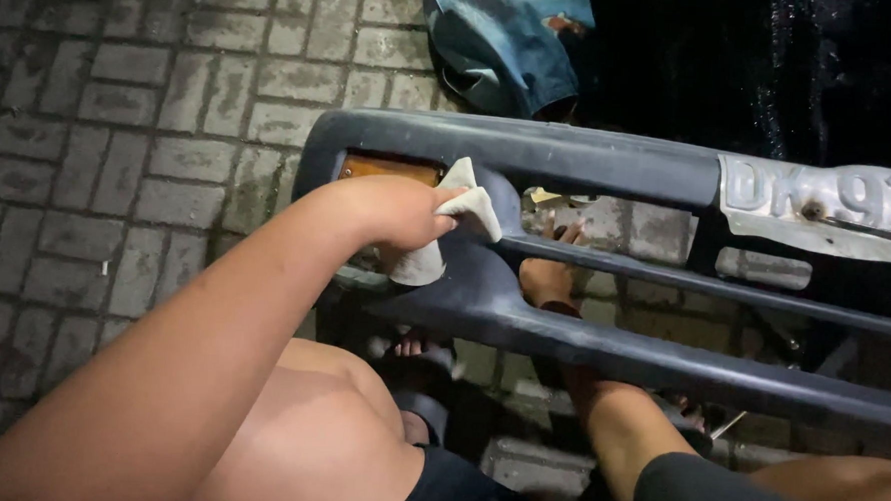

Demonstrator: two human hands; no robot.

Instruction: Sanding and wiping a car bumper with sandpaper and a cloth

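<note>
While your left hand point(392, 210) pinches the soft, limp cloth point(444, 230) against the stiff bumper point(610, 163), your right hand point(550, 275) seemingly braces behind, fingers spread.

Brick paving point(121, 116); bumper point(610, 158), blue cloth point(505, 43) on it.

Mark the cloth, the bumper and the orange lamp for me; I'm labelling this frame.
cloth point(468, 203), head view, folded upper part.
bumper point(610, 160), head view, top bar.
orange lamp point(384, 168), head view, lens middle.

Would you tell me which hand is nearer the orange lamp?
Left. The left hand holds a cloth just below the orange lamp; the right hand is behind the bumper, farther right.
</note>
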